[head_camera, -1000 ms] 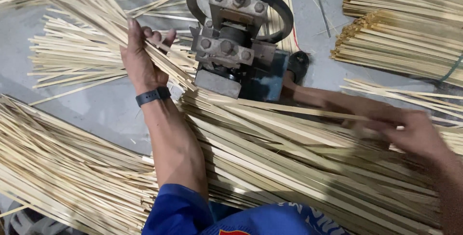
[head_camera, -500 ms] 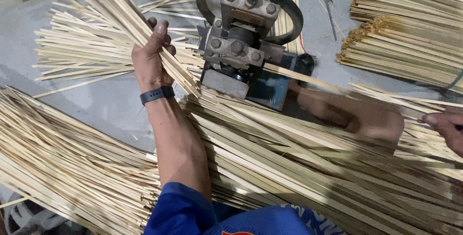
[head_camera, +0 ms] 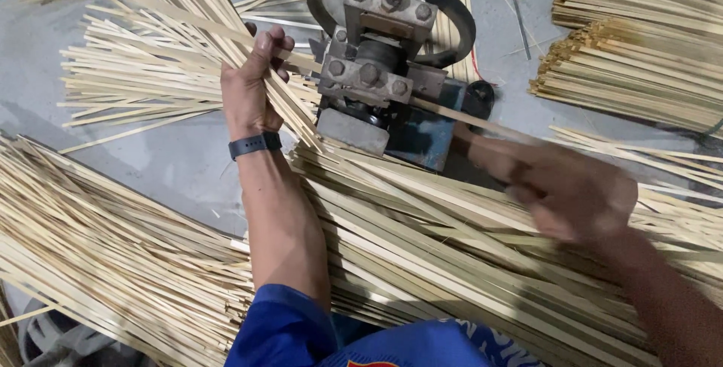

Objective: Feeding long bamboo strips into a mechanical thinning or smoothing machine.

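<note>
While our left hand [head_camera: 252, 84] curls its fingers around a sheaf of long, thin, pale bamboo slivers [head_camera: 199, 13], the thumb side faces us and the fingertips wrap over the top of the sheaf, so the hand is closed in a grip and not spread. A dark band with a small screen [head_camera: 254, 145] sits on that wrist, and a blue sleeve [head_camera: 282, 329] covers the upper arm at the bottom of the view. One single pale bamboo strip [head_camera: 467, 117] runs from the sheaf through the grey metal roller machine with bolted blocks [head_camera: 373, 73] and comes out on its far side. Our right hand [head_camera: 576, 194] lies over the outgoing end of that strip; it is blurred, so we cannot tell whether its fingers pinch the strip or only rest near it. Behind the machine's blocks stands a black round wheel [head_camera: 444, 5], and the machine sits on a blue base plate [head_camera: 429, 133]. Just below the machine, a broad heap of loose pale strips [head_camera: 422, 261] spreads under both forearms. Another loose heap [head_camera: 98, 261] lies to the lower left on the grey floor [head_camera: 151, 163]. Tied bundles of strips [head_camera: 633, 58] are stacked well apart at the upper right.
</note>
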